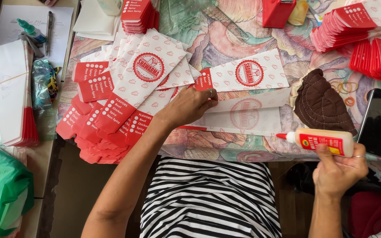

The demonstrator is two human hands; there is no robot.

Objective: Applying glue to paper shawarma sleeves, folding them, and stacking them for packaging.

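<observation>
The head camera looks down at a desk with a bright swirly cloth on it. The left hand lies flat on a white paper bag in the middle of the desk, and its fingers are bent and press down on the bag's folded edge. There is a ring on one finger. The bag lies on its side, just in front of the person, and a faint red round mark shows through the paper. Another white bag with a red circle lies just behind it, touching it. The right hand is off to the right, near the desk's front edge. Its fingers are wrapped around a glue bottle that is held sideways, with its red tip pointing left toward the bag but not touching it. To the left is a big messy pile of red and white bags, fanned out on top of each other. More red stacks sit at the far right. A brown cloth lies near the glue bottle, with rubber bands and a dark phone beside it. A green plastic bag is at the lower left.
</observation>
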